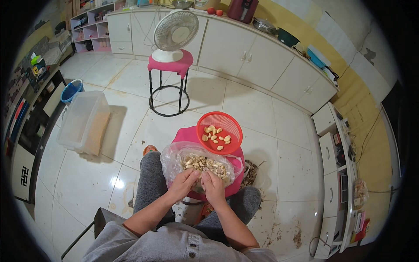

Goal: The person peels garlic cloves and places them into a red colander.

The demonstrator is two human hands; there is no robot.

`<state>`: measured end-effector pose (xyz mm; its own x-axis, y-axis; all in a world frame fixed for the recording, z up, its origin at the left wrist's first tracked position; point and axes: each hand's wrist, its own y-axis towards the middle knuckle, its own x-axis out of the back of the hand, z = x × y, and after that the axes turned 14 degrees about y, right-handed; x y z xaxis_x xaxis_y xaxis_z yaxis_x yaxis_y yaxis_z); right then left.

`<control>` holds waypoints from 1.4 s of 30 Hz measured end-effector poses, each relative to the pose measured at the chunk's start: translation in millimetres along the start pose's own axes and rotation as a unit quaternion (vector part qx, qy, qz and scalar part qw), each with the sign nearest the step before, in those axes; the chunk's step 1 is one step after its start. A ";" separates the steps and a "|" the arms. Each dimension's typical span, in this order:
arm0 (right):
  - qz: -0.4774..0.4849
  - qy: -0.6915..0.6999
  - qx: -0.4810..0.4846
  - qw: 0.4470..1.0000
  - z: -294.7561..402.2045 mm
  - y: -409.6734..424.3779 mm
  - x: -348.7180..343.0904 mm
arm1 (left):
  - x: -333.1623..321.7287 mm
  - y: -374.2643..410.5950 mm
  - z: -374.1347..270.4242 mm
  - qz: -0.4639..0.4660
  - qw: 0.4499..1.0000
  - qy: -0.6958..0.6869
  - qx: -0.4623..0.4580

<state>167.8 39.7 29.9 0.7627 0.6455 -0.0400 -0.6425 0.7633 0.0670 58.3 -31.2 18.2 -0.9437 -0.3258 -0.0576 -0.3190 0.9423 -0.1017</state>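
Observation:
My left hand [186,182] and my right hand [212,185] meet over the near side of a clear plastic bag [170,163], fingertips pinched close together. What lies between the fingers is too small and hidden to tell. Inside the bag are many garlic cloves [209,163], seemingly with loose skins. The bag rests on a pink-covered stool [185,134]. Just beyond it, a red plastic basket [219,114] holds several pale peeled cloves [227,139] and leans over the far part of the stool.
A container of dry scraps [250,173] stands right of the stool, with bits scattered on the tiled floor [291,183]. A white fan [176,31] sits on another pink stool [170,64] ahead. A translucent plastic bin [81,121] and a blue bucket [72,91] stand at left.

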 end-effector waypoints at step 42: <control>0.031 -0.348 0.327 0.878 10.1 8.7 11.7 | 4.2 1.4 -4.2 0.068 0.982 -0.147 0.097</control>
<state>171.8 53.6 40.1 0.7347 0.3388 0.5878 -0.6778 0.4027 0.6151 53.5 -31.0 22.0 -0.9015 -0.2323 -0.3652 -0.1416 0.9556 -0.2584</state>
